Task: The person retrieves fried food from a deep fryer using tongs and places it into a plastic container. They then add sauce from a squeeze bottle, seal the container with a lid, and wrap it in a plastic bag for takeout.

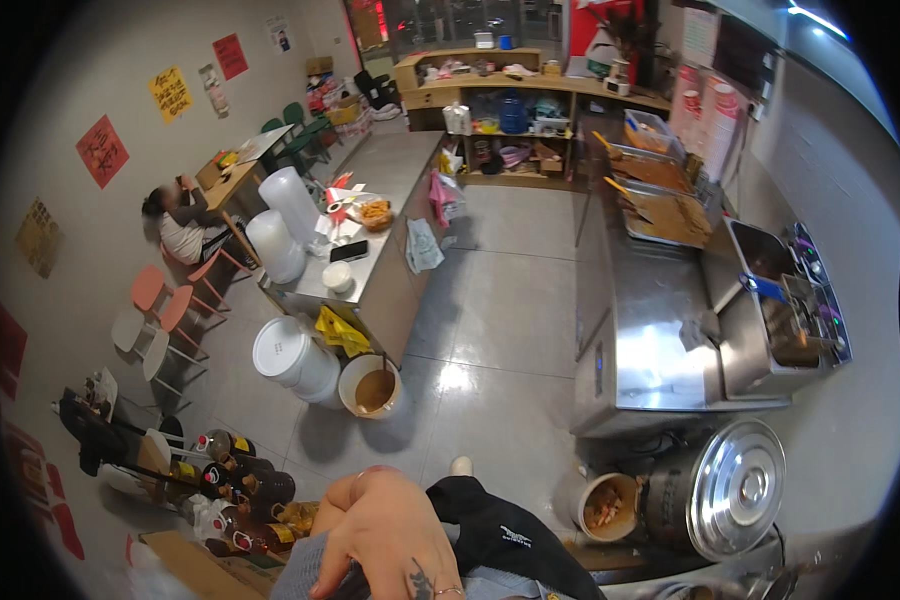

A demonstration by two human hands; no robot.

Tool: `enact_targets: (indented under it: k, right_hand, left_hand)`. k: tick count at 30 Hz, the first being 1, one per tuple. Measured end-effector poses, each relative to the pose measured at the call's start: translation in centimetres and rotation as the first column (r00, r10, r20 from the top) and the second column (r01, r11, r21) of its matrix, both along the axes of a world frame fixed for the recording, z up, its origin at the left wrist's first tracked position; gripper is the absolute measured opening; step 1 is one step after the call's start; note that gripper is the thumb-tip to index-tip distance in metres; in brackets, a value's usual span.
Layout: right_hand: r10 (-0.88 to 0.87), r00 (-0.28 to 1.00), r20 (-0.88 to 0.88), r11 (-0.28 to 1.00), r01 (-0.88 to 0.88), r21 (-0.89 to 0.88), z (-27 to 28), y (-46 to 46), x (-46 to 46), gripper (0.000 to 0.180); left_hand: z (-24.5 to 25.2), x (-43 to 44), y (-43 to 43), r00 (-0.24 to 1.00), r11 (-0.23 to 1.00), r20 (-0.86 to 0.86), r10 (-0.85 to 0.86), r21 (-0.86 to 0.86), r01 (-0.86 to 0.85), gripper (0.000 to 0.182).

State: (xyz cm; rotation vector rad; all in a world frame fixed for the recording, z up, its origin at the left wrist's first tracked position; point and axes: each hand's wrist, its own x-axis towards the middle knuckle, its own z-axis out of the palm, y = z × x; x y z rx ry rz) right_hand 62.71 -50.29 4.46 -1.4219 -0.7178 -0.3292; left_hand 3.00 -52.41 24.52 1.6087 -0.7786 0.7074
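Note:
My right hand (401,536) is at the bottom centre, back up, with a tattoo and a thin band near the wrist. Its thumb lies over a grey sleeve (307,562), and the hand appears closed on that cloth. My left hand is mostly hidden around there, and its fingers cannot be made out. Beside the hands hangs a black apron (506,525) bearing writing. One light shoe (461,466) shows on the tiled floor (487,360). Ahead stand a white bucket of brown liquid (375,390) with a handle in it and a lidded white bucket (289,352).
Dark oil jugs (251,487) and a cardboard box (202,562) crowd the left. At right are a scrap bucket (607,506), a lidded steel pot (735,491) and a counter (652,330) with a fryer (765,330). A metal-topped table (390,157) stands ahead; a person (184,225) sits beyond.

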Motion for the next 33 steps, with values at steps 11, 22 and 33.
enact_targets:
  k: [11,22,33]
  right_hand:
    - [0.493,0.635,-0.595,0.780,-0.626,-0.021,-14.0,32.3,-24.4,0.039]
    - [0.712,0.104,-0.695,-0.160,-0.939,-0.305,-20.6,75.8,-74.7,0.037]
    - [0.554,-0.430,-0.713,-0.831,-0.331,-0.447,-20.6,73.5,-136.0,0.041]
  left_hand:
    - [-1.2,-25.8,14.0,0.970,0.969,0.013,0.243,-0.052,-0.242,0.056]
    - [-16.2,-44.7,26.2,-0.216,-0.747,-0.828,0.517,-0.313,-0.586,0.017]
    - [-25.1,-67.3,24.3,-0.703,-0.622,-0.092,-0.705,0.556,0.552,0.010]
